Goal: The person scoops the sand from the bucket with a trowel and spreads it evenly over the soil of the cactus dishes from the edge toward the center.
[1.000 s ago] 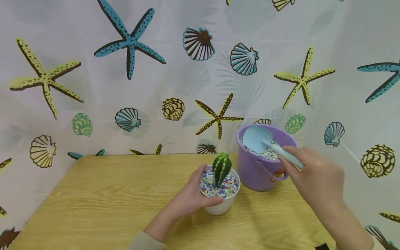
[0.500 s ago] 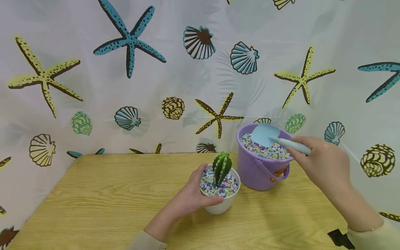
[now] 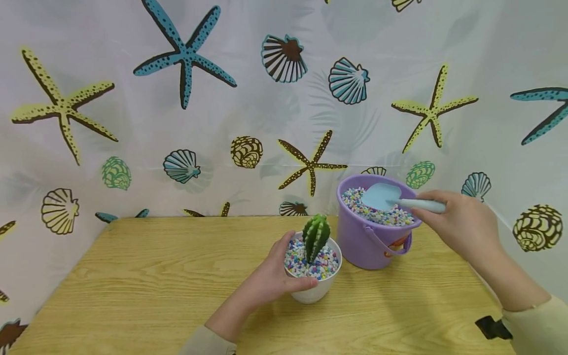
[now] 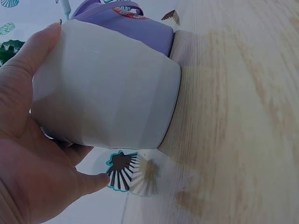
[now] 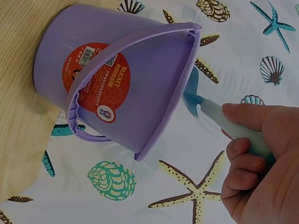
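Note:
My left hand holds a white flower pot around its near left side, with the thumb along the front near the rim. In the pot a green cactus stands upright among small multicoloured pebbles. With curled fingers, my right hand grips the handle of a light blue toy shovel. The shovel's blade is over the pebbles inside a purple bucket, its back facing up; whether it touches them I cannot tell. In the right wrist view, the bucket's rim hides part of the blade.
The bucket's hanging handle and its red label face the right wrist camera. Both containers stand close together on a wooden table. Behind it hangs a white curtain printed with starfish and shells.
My right hand and the shovel have moved to the right over the bucket, and the handle lies more level. The left hand and the pot have stayed in place.

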Action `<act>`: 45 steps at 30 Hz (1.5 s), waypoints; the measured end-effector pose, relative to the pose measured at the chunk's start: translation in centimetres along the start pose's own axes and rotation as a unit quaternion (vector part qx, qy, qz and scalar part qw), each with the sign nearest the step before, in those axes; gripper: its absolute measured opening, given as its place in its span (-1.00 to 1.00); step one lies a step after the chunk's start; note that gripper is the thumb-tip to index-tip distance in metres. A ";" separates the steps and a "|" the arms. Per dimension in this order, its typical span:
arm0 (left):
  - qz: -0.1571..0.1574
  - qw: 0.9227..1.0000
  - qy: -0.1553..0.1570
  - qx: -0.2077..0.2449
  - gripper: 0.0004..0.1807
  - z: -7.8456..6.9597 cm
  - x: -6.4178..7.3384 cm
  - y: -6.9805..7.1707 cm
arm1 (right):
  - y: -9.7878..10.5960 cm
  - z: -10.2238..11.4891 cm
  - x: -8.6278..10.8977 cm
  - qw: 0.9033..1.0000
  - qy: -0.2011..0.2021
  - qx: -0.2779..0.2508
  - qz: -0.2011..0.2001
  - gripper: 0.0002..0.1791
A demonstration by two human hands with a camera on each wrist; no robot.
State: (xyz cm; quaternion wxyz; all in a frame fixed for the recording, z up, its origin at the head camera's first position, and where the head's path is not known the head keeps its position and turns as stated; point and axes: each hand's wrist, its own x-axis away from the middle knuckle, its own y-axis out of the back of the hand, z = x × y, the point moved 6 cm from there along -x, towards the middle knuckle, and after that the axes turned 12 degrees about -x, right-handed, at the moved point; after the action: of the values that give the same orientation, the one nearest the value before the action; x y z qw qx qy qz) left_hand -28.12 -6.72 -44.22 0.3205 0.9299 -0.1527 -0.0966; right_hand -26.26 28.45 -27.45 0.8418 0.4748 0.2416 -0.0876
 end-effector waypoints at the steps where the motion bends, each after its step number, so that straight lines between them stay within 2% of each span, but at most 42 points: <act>1: 0.000 1.000 0.002 0.002 0.41 0.0 0.0 0.0 | 0.0 -0.1 -0.1 1.000 -0.003 0.000 0.005 -0.54; 10: -0.003 1.000 -0.005 0.005 0.41 0.1 0.0 0.0 | -0.5 -1.0 -0.6 0.997 -0.032 -0.004 0.067 -0.46; 22: -0.002 1.000 -0.005 0.005 0.41 0.1 0.1 0.1 | -0.2 -2.6 -1.9 0.985 -0.086 -0.018 0.148 -0.35; 30: 0.000 1.000 -0.007 0.005 0.41 0.1 0.0 0.1 | 0.4 -2.6 -2.5 0.979 -0.100 -0.013 0.179 -0.35; 41: 0.002 1.000 -0.011 0.014 0.41 0.1 0.0 0.0 | 1.8 -2.6 -3.7 0.973 -0.088 0.010 0.213 -0.43; 45: 0.002 1.000 -0.012 0.015 0.40 0.1 -0.1 0.0 | 2.1 -2.5 -4.1 0.970 -0.098 0.009 0.220 -0.45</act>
State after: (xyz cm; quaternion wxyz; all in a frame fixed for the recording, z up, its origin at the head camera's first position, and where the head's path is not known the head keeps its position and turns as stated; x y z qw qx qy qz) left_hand -28.23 -6.81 -44.29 0.3051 0.9330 -0.1595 -0.1047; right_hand -29.85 31.34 -24.96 0.8557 0.5128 0.0464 0.0514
